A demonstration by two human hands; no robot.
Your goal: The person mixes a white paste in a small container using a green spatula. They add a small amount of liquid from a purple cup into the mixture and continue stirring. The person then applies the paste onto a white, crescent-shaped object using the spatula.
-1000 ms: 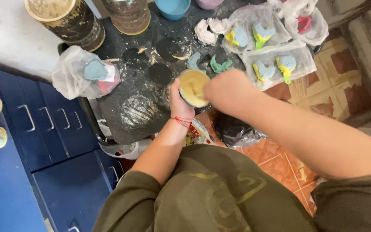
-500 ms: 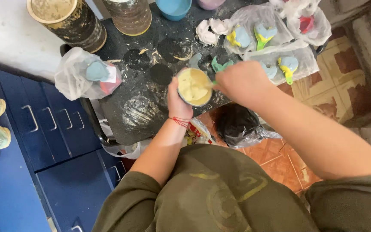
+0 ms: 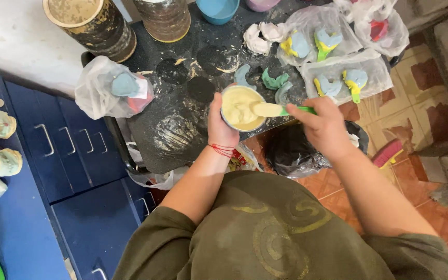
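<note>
My left hand (image 3: 221, 126) grips a small round bowl (image 3: 242, 108) full of pale yellow paste, held just above the front edge of a dark, dusty worktop (image 3: 182, 103). My right hand (image 3: 325, 123) holds a green-handled spatula (image 3: 281, 110) whose blade, coated in the paste, lies over the bowl's right rim. A red thread is tied around my left wrist. Teal and green moulded pieces (image 3: 273, 81) lie on the worktop just behind the bowl.
Clear plastic bags with coloured impression trays (image 3: 338, 78) lie at the back right, another bag (image 3: 112, 93) at the left. Two stained tubs (image 3: 92, 23) and a blue bowl (image 3: 217, 9) stand at the back. Blue drawers (image 3: 68, 150) are left; a black bin bag (image 3: 291, 148) sits below.
My right hand has drawn away to the right off the bowl, uncovering the paste and the spatula. The bowl stays in my left hand.
</note>
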